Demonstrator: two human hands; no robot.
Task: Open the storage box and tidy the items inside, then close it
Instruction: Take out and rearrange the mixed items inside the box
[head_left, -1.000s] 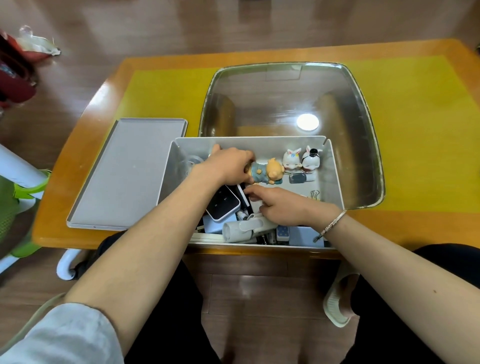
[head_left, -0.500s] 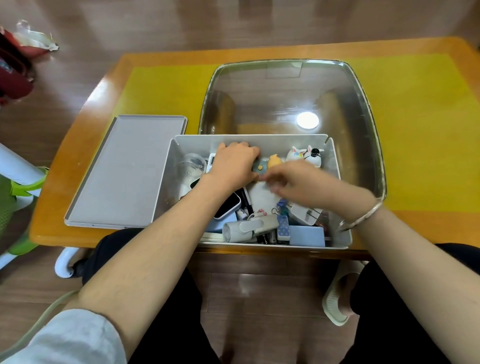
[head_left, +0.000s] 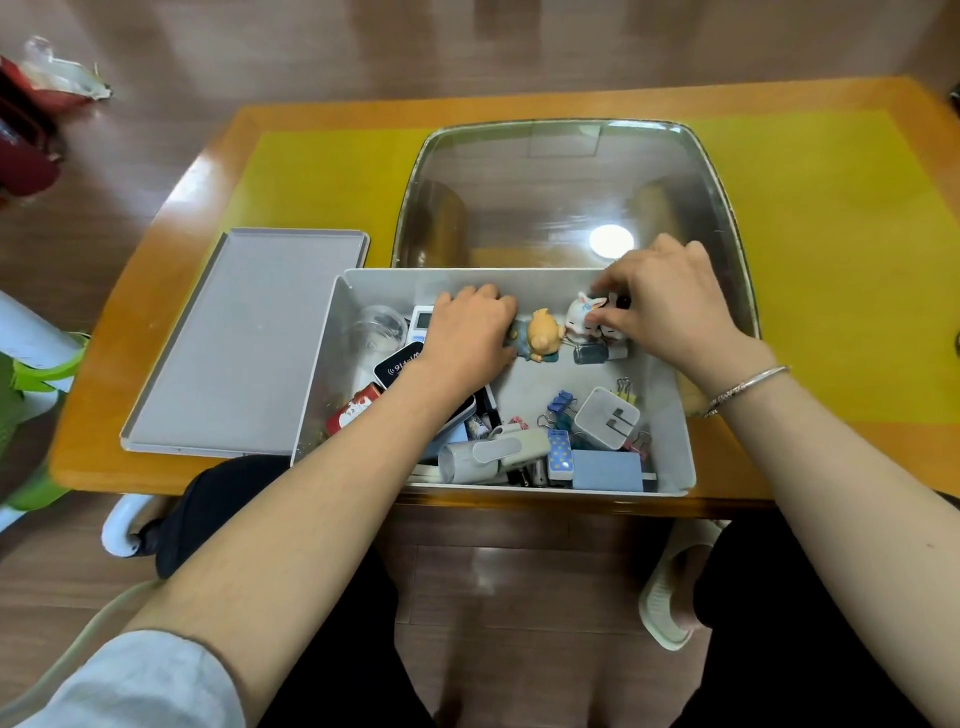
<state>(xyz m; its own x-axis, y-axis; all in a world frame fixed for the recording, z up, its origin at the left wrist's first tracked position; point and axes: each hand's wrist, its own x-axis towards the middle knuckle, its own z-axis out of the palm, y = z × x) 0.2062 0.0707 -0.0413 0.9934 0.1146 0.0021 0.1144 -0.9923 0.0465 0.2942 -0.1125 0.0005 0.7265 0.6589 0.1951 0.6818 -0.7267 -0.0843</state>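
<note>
The grey storage box (head_left: 670, 415) stands open at the table's near edge, and its lid (head_left: 244, 343) lies flat to its left. At the box's far wall my left hand (head_left: 470, 338) curls around the blue end of an orange lying figurine (head_left: 543, 340). My right hand (head_left: 670, 301) pinches a white rabbit figurine (head_left: 581, 318); a second figurine behind it is mostly hidden by the fingers. Loose in the box lie a white charger plug (head_left: 605, 418), binder clips (head_left: 561, 404), a white tube (head_left: 493, 454), a black Wi-Fi device (head_left: 397, 366) and a red tin (head_left: 353, 410).
A clear plastic tray (head_left: 561, 197) sits behind the box on the yellow mat (head_left: 831, 260) of the orange table (head_left: 104, 415). A red object (head_left: 26, 150) lies on the floor at far left. A green and white frame (head_left: 36, 374) stands at the left edge.
My right hand has moved from the box's near middle up to the far right corner, onto the rabbit figurines. My left hand stays at the orange figurine.
</note>
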